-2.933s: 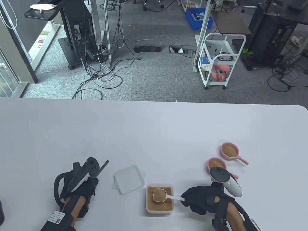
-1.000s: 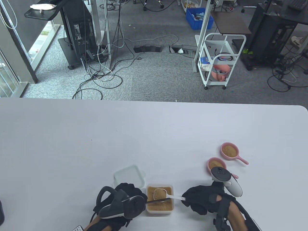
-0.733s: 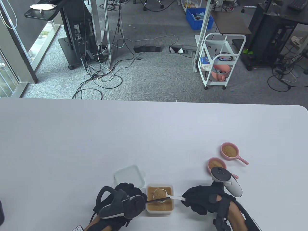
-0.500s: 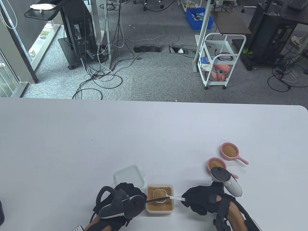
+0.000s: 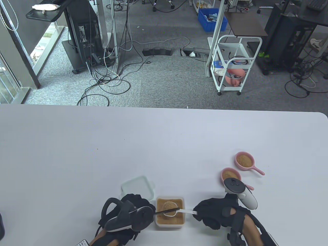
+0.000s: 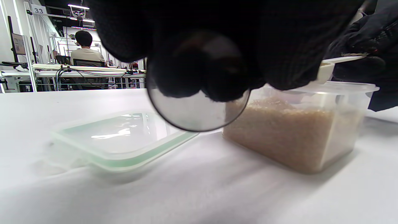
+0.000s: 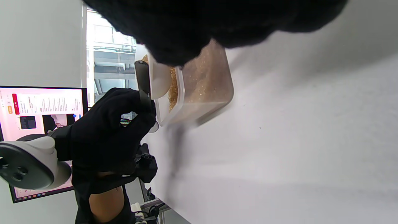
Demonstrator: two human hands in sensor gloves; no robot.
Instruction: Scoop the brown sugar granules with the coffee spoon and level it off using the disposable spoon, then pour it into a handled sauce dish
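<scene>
Disposable spoon (image 5: 167,211) farther across coffee spoon (image 5: 171,212), sugar flatter

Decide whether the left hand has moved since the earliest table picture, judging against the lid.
Yes. The left hand has moved right: earlier it lay well left of the lid; now it sits below the lid, beside the sugar box.

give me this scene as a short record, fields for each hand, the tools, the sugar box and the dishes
left hand: holds the black disposable spoon, handle laid across the scoop
right hand: holds the white coffee spoon by its handle
coffee spoon: heaped with sugar, over the sugar box
sugar box: open, lid lying beside it on the table
sauce dishes: two pink ones, both already holding sugar
stage: levelling
</scene>
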